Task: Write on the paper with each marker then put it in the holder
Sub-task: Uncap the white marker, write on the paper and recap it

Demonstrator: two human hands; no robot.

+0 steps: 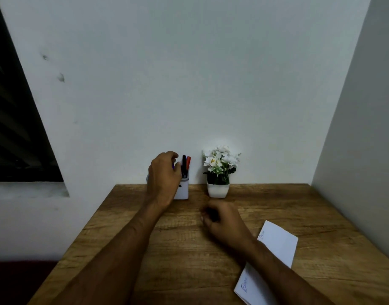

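**Purple marker going into the holder**

Purple marker (173, 165) sits pinched in the left hand (165, 175) right over the white holder (183, 190), beside black and red ones. Right hand (222, 219) curls loosely on the table (145, 249), apparently empty; written paper (275, 249) lies near its forearm

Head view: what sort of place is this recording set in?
Probably a small home study corner: a wooden desk pushed against a plain wall, a white marker holder, a potted flower plant and a written-on paper.
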